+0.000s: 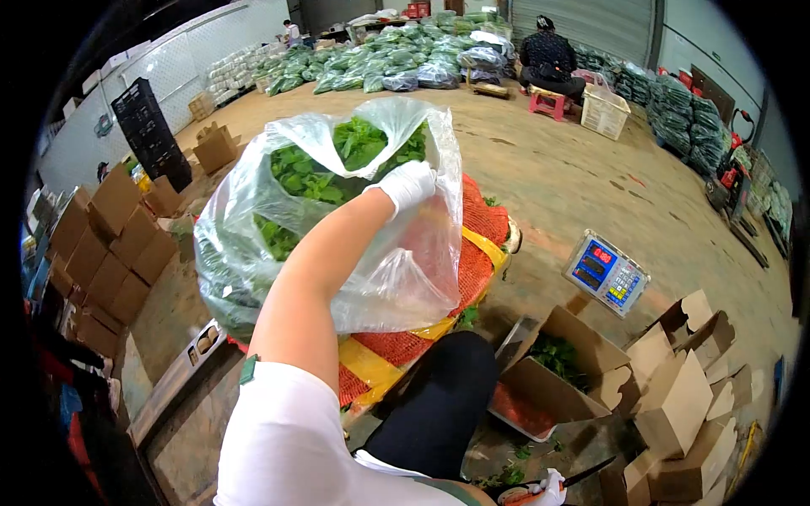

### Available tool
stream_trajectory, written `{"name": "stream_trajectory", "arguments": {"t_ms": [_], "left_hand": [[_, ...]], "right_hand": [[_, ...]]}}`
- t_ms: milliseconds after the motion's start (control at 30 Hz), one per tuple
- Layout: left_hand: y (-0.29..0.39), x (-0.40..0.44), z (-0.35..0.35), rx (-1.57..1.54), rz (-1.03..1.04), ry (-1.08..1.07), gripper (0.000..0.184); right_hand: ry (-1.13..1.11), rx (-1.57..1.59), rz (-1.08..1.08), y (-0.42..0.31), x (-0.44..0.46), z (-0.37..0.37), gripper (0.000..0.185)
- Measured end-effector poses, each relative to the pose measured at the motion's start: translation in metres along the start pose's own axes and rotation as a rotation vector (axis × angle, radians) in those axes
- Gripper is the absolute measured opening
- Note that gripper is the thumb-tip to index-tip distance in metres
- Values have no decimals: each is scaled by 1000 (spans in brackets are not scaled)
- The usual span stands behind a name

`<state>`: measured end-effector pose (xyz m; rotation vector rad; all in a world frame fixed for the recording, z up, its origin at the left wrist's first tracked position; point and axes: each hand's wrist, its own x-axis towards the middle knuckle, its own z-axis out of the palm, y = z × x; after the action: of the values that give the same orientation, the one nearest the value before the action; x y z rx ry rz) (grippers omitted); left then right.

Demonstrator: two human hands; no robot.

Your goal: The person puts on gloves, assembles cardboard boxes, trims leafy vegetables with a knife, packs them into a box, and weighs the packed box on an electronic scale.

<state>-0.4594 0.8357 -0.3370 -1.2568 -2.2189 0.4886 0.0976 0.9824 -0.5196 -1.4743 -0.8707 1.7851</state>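
My left hand (411,185), in a white glove, is closed on the rim of a large clear plastic bag (396,291). Leafy green stems (308,177) fill much of the bag, their leaves showing through its mouth. Beneath it lies a red mesh sack (485,211) crossed with yellow tape. Low in the view, my right hand (553,487), also gloved in white, is partly cut off by the frame edge. Its fingers look curled beside a long dark strip; what it holds is unclear. An open cardboard box (582,337) of greens stands beyond that hand.
A digital scale display (606,271) stands at right, above several open cartons (675,396). More cartons (110,253) and stacked black crates (148,126) are at left. Bagged greens (405,55) cover the far floor. A person (548,55) sits near a white basket (604,112).
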Motion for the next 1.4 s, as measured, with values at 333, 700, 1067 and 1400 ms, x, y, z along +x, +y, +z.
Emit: {"name": "stream_trajectory", "arguments": {"t_ms": [333, 700, 1067, 1400], "left_hand": [[-64, 27, 47, 135, -174, -170, 29], [-123, -43, 61, 304, -83, -760, 27], [-60, -21, 8, -31, -280, -196, 95], [-41, -119, -65, -181, -169, -467, 47]], "right_hand": [[84, -38, -77, 19, 24, 24, 13], [-54, -139, -10, 24, 27, 36, 3], [5, -152, 4, 30, 28, 18, 6], [-129, -230, 74, 30, 24, 50, 9]]}}
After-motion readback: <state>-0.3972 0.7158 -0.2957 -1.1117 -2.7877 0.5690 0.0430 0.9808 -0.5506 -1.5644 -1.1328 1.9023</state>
